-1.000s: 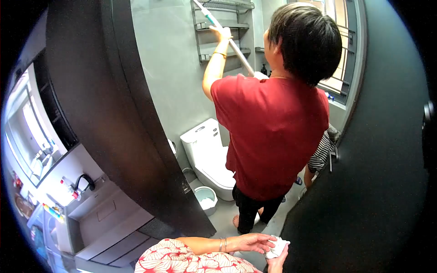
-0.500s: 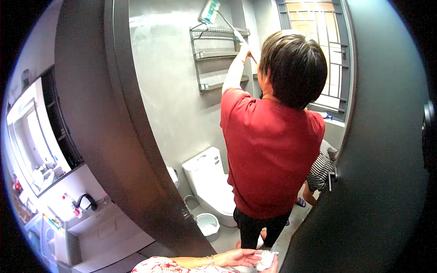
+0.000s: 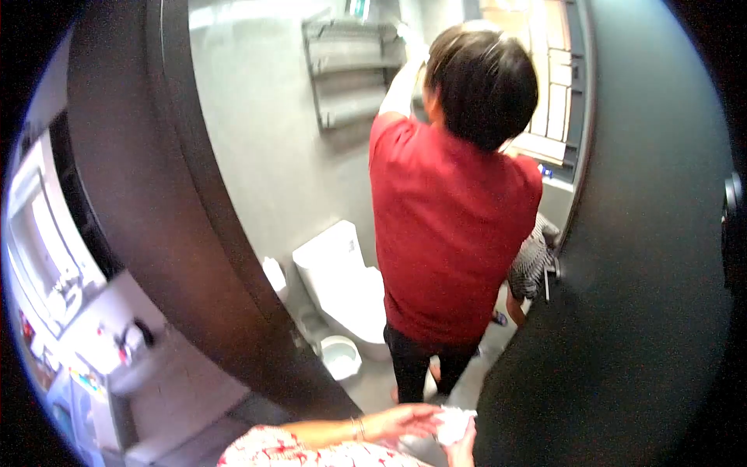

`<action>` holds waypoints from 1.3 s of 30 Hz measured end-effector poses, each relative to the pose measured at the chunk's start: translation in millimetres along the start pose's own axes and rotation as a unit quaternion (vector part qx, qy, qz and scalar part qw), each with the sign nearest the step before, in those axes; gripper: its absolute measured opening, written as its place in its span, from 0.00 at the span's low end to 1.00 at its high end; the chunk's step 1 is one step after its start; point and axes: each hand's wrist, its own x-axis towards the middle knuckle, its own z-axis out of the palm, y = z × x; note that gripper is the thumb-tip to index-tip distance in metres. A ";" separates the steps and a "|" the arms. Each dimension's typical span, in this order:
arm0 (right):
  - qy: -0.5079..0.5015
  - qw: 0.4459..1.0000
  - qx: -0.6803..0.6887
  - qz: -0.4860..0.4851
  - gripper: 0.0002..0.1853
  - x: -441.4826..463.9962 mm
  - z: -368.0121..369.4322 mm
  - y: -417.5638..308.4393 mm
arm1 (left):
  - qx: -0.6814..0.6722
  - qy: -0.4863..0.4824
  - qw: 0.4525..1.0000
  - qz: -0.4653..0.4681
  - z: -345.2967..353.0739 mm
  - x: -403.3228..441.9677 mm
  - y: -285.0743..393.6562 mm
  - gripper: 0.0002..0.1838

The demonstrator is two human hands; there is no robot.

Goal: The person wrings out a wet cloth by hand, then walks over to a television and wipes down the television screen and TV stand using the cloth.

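Note:
At the bottom of the view, my left hand reaches in from the left with its fingers stretched out. Its fingertips lie at the edge of a crumpled white cloth, which may be tissue. My right hand has its fingers closed round that cloth from the right and below. A bracelet and a red-and-white patterned sleeve show on my left arm. Just ahead stands a person in a red shirt, back turned, one arm raised towards the wall with a mop-like tool, mostly cut off by the top edge.
A dark door stands on the right, a brown door frame on the left. Beyond are a white toilet, a small bin, a wall rack and a barred window. Another person's striped clothing shows behind the red shirt.
The view has tilted down and shifted right, so the room sits higher and further left. The mop-like head now partly leaves the top edge. My hands stay at the white cloth.

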 end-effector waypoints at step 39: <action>0.174 0.982 0.078 0.003 0.25 -65.7 -45.8 0.8 | -0.050 0.039 0.994 -0.090 -18.0 7.4 4.6 0.16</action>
